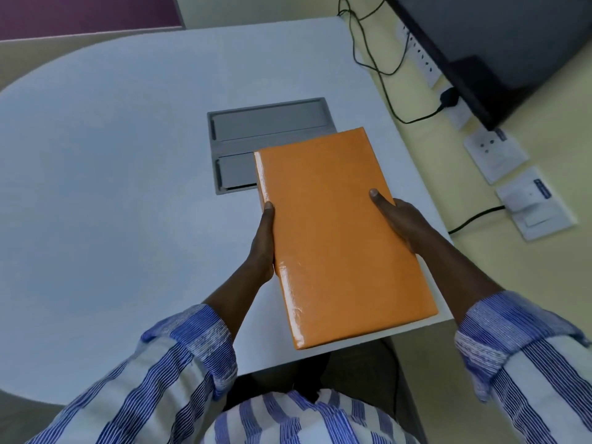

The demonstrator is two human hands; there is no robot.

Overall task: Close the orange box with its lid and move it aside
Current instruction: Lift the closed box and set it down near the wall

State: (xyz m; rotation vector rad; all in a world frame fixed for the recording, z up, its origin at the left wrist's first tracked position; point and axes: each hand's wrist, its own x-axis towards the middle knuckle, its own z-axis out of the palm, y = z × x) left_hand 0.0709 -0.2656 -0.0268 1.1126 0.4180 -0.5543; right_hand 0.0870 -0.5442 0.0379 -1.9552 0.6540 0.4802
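A glossy orange box (pixel 336 232) with its lid on is held above the right part of the white table (pixel 112 187), long side running away from me. My left hand (pixel 264 245) grips its left long edge, thumb tip on the top rim. My right hand (pixel 400 222) grips the right long edge, thumb lying on the lid. Whether the box's underside touches the table is hidden.
A grey recessed cable hatch (pixel 253 129) sits in the table just beyond the box, partly covered by it. On the right, the table edge meets a yellow wall with white sockets (pixel 495 155), black cables (pixel 378 65) and a dark monitor (pixel 499 49).
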